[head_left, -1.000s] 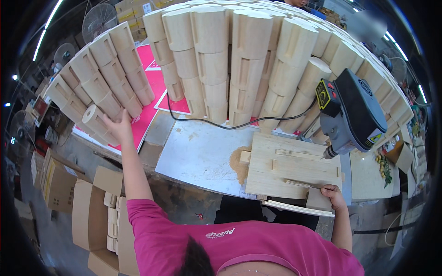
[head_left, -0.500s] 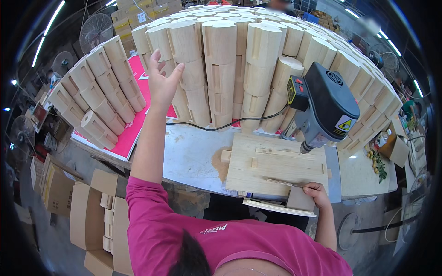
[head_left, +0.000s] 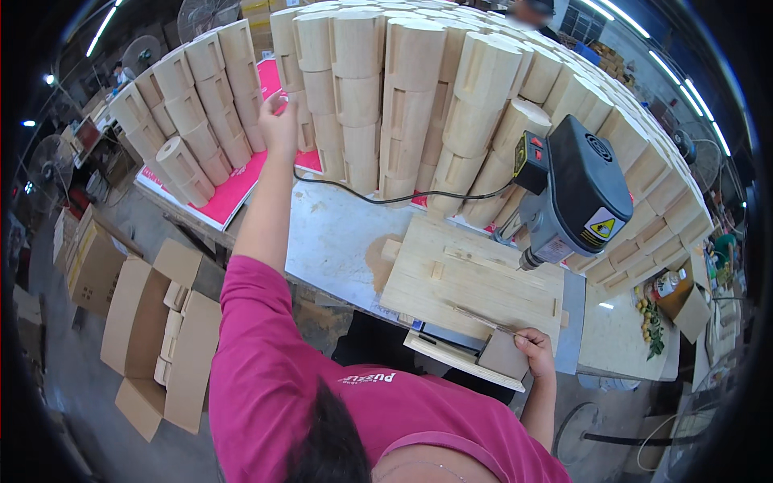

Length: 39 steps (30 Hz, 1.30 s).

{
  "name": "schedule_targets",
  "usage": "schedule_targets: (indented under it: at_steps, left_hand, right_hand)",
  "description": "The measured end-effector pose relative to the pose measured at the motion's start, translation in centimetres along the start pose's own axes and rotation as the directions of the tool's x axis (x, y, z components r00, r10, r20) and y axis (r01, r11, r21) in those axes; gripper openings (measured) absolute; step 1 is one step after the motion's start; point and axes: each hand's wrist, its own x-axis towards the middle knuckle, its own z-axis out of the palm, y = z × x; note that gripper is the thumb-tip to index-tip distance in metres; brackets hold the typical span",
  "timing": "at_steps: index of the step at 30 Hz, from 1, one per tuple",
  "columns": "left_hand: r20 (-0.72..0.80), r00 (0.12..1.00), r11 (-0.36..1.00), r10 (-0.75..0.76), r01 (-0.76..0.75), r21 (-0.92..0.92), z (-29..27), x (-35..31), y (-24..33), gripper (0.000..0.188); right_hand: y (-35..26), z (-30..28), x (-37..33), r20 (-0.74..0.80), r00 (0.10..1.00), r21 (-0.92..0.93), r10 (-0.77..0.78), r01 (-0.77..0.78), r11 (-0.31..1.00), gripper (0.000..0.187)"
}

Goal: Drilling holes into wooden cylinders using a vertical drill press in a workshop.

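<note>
My left hand (head_left: 278, 127) is raised at the front of the wooden cylinder stacks, beside a slotted wooden cylinder (head_left: 299, 121). Its fingers are loosely bent and apart, with nothing visible in them. My right hand (head_left: 535, 351) is closed on the edge of a flat grey-brown sheet (head_left: 502, 356) near the table's front edge. A thin dark strip (head_left: 475, 315) runs left from the fingers over a wooden board (head_left: 419, 278) fitted with small blocks. Below the sheet is a pale wooden ledge (head_left: 451, 358). The black and grey drill press (head_left: 592, 189) overhangs the board, its chuck (head_left: 529, 261) pointing down.
Tall stacks of wooden cylinders (head_left: 411, 105) line the back, with a smaller group (head_left: 181, 165) on a pink sheet (head_left: 229, 193) at left. A black cable (head_left: 386, 199) crosses the white tabletop (head_left: 322, 241). An open carton (head_left: 133, 322) holding wooden pieces stands lower left.
My left hand has drawn its fingers in, beside the front stacks. The view has shifted, moving the left stacks rightward in the picture. My right hand still holds the sheet.
</note>
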Motion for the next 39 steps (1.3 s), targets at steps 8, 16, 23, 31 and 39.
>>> schedule_targets:
  at_steps: [8, 16, 23, 31, 39]
  left_hand:
    - [0.142, 0.988, 0.998, 0.058, -0.053, -0.037, 1.7, 5.2, 3.6, 0.079]
    - [0.431, 0.902, 0.995, -0.023, 0.063, -0.078, 4.6, 7.5, 5.3, 0.089]
    - [0.196, 0.977, 0.996, -0.079, 0.086, -0.027, 4.0, 6.0, 7.0, 0.086]
    - [0.325, 0.945, 0.611, 0.043, 0.233, -0.756, -3.9, -0.5, 10.8, 0.063]
    - [0.699, 0.715, 0.716, -0.030, 0.503, -0.484, -3.2, -18.2, 12.4, 0.069]
  right_hand:
    - [0.2, -0.2, 0.1, -0.045, 0.999, -0.017, -0.012, 0.011, 1.000, 0.017]
    - [0.4, -0.2, -0.1, -0.070, 0.998, 0.037, 0.010, -0.007, 0.999, 0.018]
    - [0.1, 0.2, 0.3, -0.060, 0.998, 0.039, 0.020, -0.018, 0.999, 0.018]
    - [-0.4, -0.1, -1.2, -0.025, 1.000, 0.099, 0.009, -0.007, 0.995, 0.017]
    - [-4.5, -2.2, -3.5, -0.160, 0.965, -0.093, -0.208, 0.195, 0.976, 0.020]
